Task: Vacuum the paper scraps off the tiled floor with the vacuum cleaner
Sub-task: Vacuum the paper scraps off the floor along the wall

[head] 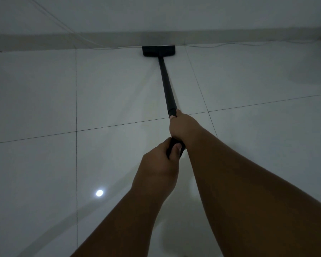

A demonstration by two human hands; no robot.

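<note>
Nearest the camera, we note two bare forearms reaching forward over the tiled floor (44, 93). The left hand (158, 164) grips the near end of the black vacuum wand (166, 84). Its fingers are curled round the handle and its thumb (176, 148) lies across the top. Just beyond it, the right hand (183, 127) grips the same wand higher up, with its fingers wrapped round the tube at the collar where the tube narrows. Both hands hold the wand firmly; neither is free.

To the left of the left forearm, we observe a small round light reflection (99, 193) on the glossy tile. Dark grout lines divide the floor into large squares.

From the right hand, the wand runs straight away from the person and slopes down to the floor head (158, 51). The floor head is a flat black rectangle. It lies on the tile with its far edge against the skirting (63, 40) at the foot of the wall (156, 12). A thin pale cable (220, 45) runs along the floor beside the skirting.
</note>
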